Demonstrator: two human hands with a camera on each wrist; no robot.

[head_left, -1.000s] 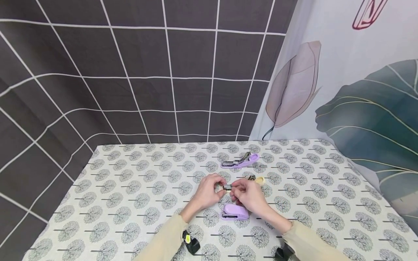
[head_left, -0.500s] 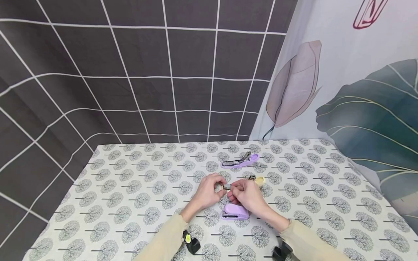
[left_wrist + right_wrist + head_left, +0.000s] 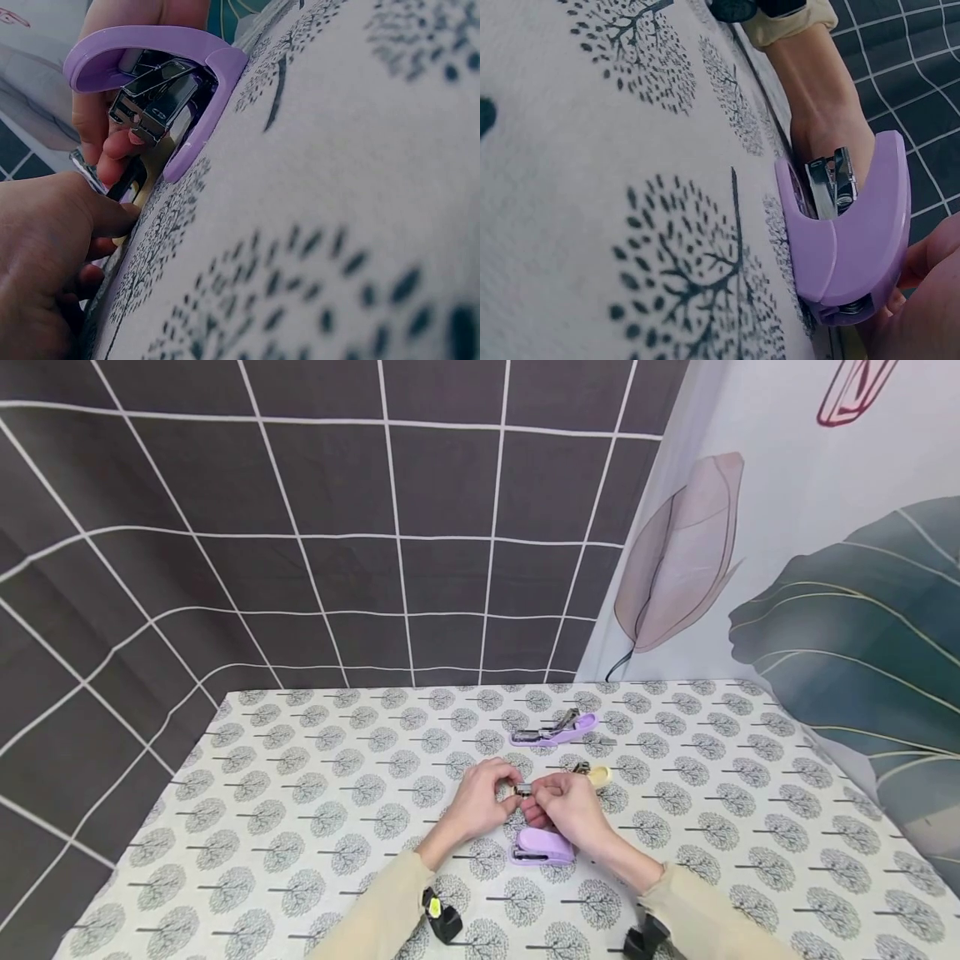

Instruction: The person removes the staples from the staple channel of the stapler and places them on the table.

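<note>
A yellow stapler (image 3: 600,776) lies folded open, its metal magazine (image 3: 522,790) between the two hands. My left hand (image 3: 480,797) pinches the magazine's left end with thumb and forefinger. At its right end, the curled fingers and thumb of my right hand (image 3: 572,810) grip it and cover much of the stapler. Just in front of them stands a purple stapler (image 3: 543,843), its jaws nearly together. In the left wrist view, that purple stapler (image 3: 150,45) partly hides the right hand behind it. The right wrist view shows it (image 3: 855,240) with the left wrist beyond.
Farther back lies a second purple stapler (image 3: 555,731), folded wide open. A small grey staple strip (image 3: 606,742) is beside its right end. The tree-print tablecloth (image 3: 300,827) runs back to a dark grid curtain (image 3: 442,568).
The right hand's fingers have shifted slightly at the magazine, with the lower fingers curling further left. The left hand keeps its hold. All three staplers stay in place.
</note>
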